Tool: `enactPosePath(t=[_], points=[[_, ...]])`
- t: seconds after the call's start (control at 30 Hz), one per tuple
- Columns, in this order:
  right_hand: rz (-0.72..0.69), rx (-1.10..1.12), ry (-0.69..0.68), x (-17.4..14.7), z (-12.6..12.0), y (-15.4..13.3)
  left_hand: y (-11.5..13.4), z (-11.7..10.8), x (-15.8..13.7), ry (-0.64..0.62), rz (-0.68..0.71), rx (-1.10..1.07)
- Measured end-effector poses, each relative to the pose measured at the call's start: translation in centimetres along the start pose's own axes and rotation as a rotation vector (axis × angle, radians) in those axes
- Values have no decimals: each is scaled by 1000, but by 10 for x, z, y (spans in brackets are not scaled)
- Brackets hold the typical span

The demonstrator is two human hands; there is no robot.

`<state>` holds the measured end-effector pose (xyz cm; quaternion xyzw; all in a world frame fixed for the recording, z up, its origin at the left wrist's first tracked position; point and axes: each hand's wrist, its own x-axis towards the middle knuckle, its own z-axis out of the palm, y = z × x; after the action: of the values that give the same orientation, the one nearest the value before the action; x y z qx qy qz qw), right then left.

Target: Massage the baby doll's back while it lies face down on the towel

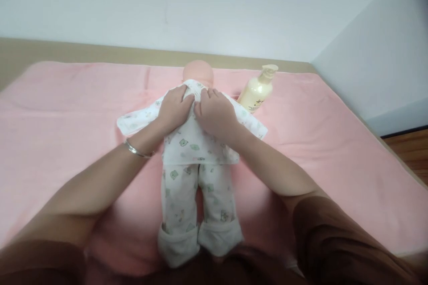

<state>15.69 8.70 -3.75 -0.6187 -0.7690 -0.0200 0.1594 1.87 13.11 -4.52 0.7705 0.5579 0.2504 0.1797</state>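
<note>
Nearest the camera are the brown sleeves [337,240] of the person's two arms, and between them the cuffed feet of the doll's printed trousers [197,205]. The doll [198,73] lies on its back in the middle of the pink blanket [67,116], head away from the camera — only the bare top of the head shows past the hands.

Both hands rest on the doll's chest, just below the neck, touching each other. The left hand [174,107] lies with fingers curled down onto the collar of the white printed top [194,142], its grip closed on a fold of the cloth; a thin bracelet [135,150] circles that wrist. The right hand [216,113] presses on the other side of the collar, fingers bent over the fabric — whether it pinches the cloth or only holds it flat cannot be told.

The top's sleeves spread out to either side. A cream pump bottle [257,91] lies tilted just beside the doll's shoulder, on the right.
</note>
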Motion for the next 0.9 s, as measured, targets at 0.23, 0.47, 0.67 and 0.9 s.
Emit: enactPosePath(t=[0.23,0.47,0.67,0.9], points=[[86,147,-44,16,6,13,-5,8,0,49,22,-17],[72,187,28,21,21,21,-8,11,0,56,11,-19],[69,195,39,20,20,21,-9,12,0,55,-3,-7],[68,186,4,20,16,21,-5,10,-1,66,1,-9]])
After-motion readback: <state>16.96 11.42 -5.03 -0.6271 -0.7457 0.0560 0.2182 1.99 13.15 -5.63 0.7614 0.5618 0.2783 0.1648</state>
